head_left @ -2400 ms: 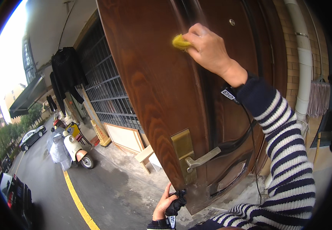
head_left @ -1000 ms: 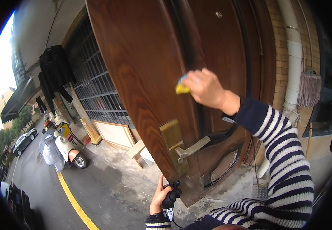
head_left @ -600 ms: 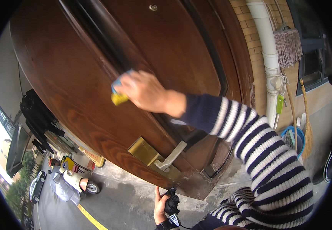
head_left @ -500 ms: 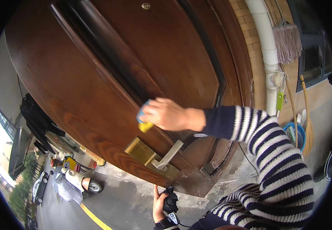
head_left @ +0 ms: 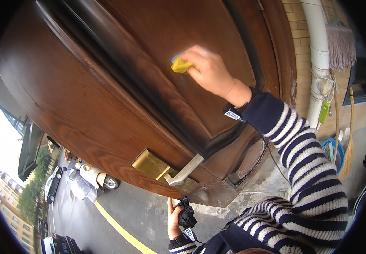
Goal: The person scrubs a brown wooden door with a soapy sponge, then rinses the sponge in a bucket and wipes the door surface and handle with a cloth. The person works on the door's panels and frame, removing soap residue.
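My right hand [head_left: 210, 70] grips a yellow and blue sponge [head_left: 181, 65] against the raised panel of a brown wooden door [head_left: 119, 93], well above its handle. The hand is slightly blurred. Below, at the door's lower edge, my left hand [head_left: 174, 219] is closed around a crumpled black cloth [head_left: 187, 213], with one finger pointing up toward the edge. The door's metal lever handle [head_left: 185, 170] sits on a brass-coloured plate [head_left: 150, 164] between the two hands. Dark bands run along the panel's moulding.
A white drainpipe [head_left: 319, 55] runs up the brick wall at right, near a hanging mop [head_left: 340, 47], a broom [head_left: 348, 144] and a blue bucket [head_left: 339, 156]. At left, a scooter [head_left: 92, 174] and cars stand on the pavement beside a yellow line [head_left: 123, 232].
My right hand has moved the sponge up and right, from the stile near the handle onto the panel. My left hand still holds the black cloth near the door's edge. The view has shifted slightly.
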The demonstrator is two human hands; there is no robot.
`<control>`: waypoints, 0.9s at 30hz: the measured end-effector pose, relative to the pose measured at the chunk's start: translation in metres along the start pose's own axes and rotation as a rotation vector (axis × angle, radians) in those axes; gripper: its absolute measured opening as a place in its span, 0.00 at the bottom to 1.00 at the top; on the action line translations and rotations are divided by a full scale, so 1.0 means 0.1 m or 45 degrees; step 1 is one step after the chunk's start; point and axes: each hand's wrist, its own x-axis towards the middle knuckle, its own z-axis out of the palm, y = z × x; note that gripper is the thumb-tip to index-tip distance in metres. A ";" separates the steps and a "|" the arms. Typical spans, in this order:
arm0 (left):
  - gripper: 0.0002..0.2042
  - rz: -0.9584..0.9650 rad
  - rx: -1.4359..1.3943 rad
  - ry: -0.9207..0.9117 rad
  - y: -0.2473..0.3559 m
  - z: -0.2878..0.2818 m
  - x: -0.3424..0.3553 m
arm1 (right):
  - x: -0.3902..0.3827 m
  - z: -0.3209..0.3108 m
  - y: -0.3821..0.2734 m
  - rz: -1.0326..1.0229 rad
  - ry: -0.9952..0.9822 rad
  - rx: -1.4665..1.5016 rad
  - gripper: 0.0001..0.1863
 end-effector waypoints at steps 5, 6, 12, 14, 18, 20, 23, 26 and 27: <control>0.42 0.022 -0.020 -0.006 -0.08 -0.04 0.09 | -0.33 0.00 -0.14 -0.255 -0.106 0.010 0.13; 0.43 0.038 -0.005 -0.011 -0.11 -0.06 0.12 | -0.38 -0.01 -0.14 -0.188 -0.223 -0.037 0.12; 0.44 0.044 -0.053 0.048 -0.13 0.01 0.12 | -0.32 0.02 -0.04 -0.170 -0.115 -0.071 0.13; 0.44 0.092 -0.115 -0.045 -0.10 0.04 0.09 | -0.29 0.02 -0.02 -0.155 -0.104 -0.068 0.13; 0.44 0.062 -0.062 0.023 -0.12 0.07 0.11 | -0.35 -0.01 0.01 -0.171 -0.233 -0.095 0.13; 0.45 0.055 -0.045 0.091 -0.15 0.06 0.15 | -0.31 -0.02 0.03 -0.189 -0.158 -0.117 0.13; 0.45 0.056 -0.006 0.113 -0.20 0.02 0.16 | -0.15 0.00 0.04 -0.104 -0.099 -0.156 0.12; 0.45 0.058 -0.033 0.144 -0.23 0.01 0.16 | -0.24 -0.03 0.03 -0.173 -0.079 -0.133 0.14; 0.45 0.064 -0.039 0.127 -0.22 0.02 0.15 | -0.32 -0.05 0.04 -0.231 -0.050 -0.119 0.15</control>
